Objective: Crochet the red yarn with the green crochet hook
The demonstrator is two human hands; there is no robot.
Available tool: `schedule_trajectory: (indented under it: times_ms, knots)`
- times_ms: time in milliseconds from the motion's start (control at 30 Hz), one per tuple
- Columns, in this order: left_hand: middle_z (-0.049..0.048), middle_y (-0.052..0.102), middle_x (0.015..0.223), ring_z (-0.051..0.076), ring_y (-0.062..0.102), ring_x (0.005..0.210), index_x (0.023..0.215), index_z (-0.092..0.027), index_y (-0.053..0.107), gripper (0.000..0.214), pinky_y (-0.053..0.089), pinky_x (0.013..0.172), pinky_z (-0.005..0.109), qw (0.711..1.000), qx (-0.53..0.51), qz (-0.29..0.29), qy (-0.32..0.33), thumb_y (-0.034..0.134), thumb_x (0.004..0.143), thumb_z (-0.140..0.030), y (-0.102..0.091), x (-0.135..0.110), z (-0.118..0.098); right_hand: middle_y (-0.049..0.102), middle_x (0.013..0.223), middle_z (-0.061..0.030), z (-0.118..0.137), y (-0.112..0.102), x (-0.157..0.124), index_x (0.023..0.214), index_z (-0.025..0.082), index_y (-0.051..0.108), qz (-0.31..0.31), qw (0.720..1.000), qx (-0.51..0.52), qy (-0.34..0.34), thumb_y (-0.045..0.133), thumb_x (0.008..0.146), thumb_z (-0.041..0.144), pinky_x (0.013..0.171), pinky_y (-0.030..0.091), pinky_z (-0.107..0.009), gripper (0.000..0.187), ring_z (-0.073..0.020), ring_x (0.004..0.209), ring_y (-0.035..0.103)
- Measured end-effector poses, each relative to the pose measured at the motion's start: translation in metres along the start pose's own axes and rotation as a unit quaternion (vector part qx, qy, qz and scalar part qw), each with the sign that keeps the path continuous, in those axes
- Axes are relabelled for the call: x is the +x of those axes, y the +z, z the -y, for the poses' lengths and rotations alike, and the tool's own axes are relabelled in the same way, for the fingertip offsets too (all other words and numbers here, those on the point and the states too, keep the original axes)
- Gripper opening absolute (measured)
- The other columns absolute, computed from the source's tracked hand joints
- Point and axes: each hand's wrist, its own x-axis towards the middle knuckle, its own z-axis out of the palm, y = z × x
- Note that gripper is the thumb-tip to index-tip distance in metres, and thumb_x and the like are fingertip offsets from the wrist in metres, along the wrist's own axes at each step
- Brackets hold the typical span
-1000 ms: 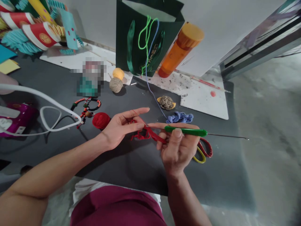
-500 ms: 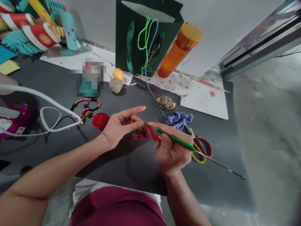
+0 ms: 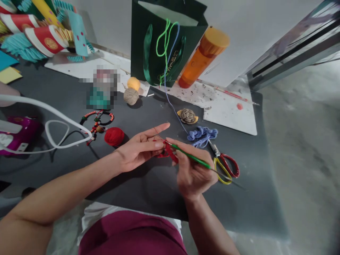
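Between my hands is a small strip of red crochet work (image 3: 172,155). My left hand (image 3: 138,148) pinches its upper end between thumb and fingers, with the index finger stretched out and red yarn over it. My right hand (image 3: 196,173) grips a crochet hook (image 3: 192,157) by its green handle, the metal tip at the red stitches. Fingers partly hide the red work. A red yarn ball (image 3: 114,136) lies left of my left hand. Beyond my right hand are a heap of blue crochet (image 3: 202,135) and scissors (image 3: 225,166) with red and yellow handles.
A dark green paper bag (image 3: 151,46) and an orange tube (image 3: 199,58) stand at the back. Beige yarn (image 3: 131,96), a crocheted flower (image 3: 187,115) and beaded bracelets (image 3: 98,122) lie on the dark table (image 3: 148,191). A white cable frame (image 3: 53,102) juts in from the left.
My left hand has shifted slightly right, its index finger pointing out more. The hook has tilted and turned in my right hand, and its rear shaft now looks shorter and blurred.
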Motion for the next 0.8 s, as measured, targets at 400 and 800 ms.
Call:
schedule_trajectory:
  times_ms: [400,800]
  knots:
    - [-0.0043,0.068,0.075,0.007,0.058,0.068,0.114,-0.024,0.081,0.046,0.045,0.073,0.024,0.997,0.051,-0.019,0.056,0.089,0.07,-0.014,0.0,0.0,-0.002,0.077,0.072,-0.0008,-0.001,0.004,0.013,0.1,0.029,0.054,-0.004,0.963,0.183,0.199,0.048,0.107,0.037,0.025,0.028,-0.021,0.012,-0.0158,0.041,0.066]
    - [-0.0024,0.074,0.081,0.011,0.067,0.077,0.115,-0.029,0.081,0.05,0.051,0.076,0.027,0.992,0.078,-0.037,0.096,0.094,0.068,-0.02,0.005,-0.002,0.001,0.084,0.091,-0.0028,-0.001,0.002,0.005,0.103,0.027,0.069,0.023,0.986,0.098,0.134,0.061,0.1,0.026,0.032,0.045,-0.021,0.008,-0.012,0.044,0.068]
